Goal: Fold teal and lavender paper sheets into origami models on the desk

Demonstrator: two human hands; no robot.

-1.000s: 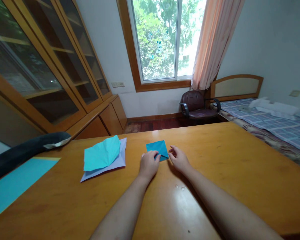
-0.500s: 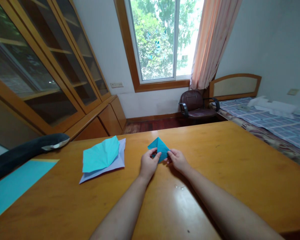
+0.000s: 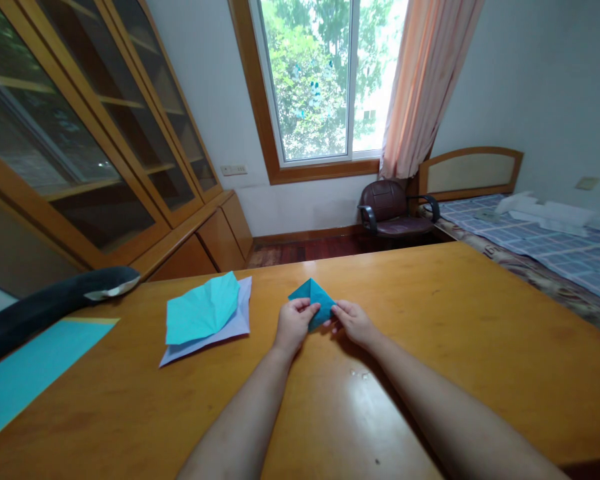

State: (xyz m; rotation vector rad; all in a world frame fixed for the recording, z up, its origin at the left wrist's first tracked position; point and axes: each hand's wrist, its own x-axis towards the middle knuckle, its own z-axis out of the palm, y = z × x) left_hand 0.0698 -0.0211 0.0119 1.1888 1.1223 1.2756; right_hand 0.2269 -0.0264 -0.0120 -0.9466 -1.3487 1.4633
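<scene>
A small blue folded paper (image 3: 319, 293), roughly diamond-shaped with a crease running down from its top point, is held just over the wooden table. My left hand (image 3: 294, 323) pinches its left and lower part, with the thumb lying across the front. At its right corner, my right hand (image 3: 353, 321) grips the edge between thumb and fingers. The fingers behind the paper are partly hidden.
Left of my hands, a creased turquoise sheet (image 3: 203, 310) lies on a lavender paper (image 3: 243, 320). Farther left are a flat light-blue sheet (image 3: 35, 367) and a dark plush-looking object (image 3: 55, 300). The wooden table (image 3: 480, 347) has a few small droplets near my right forearm.
The folded paper has shifted slightly left and turned a little in my fingers. My left hand moved a bit left with it; the other things stay put.
</scene>
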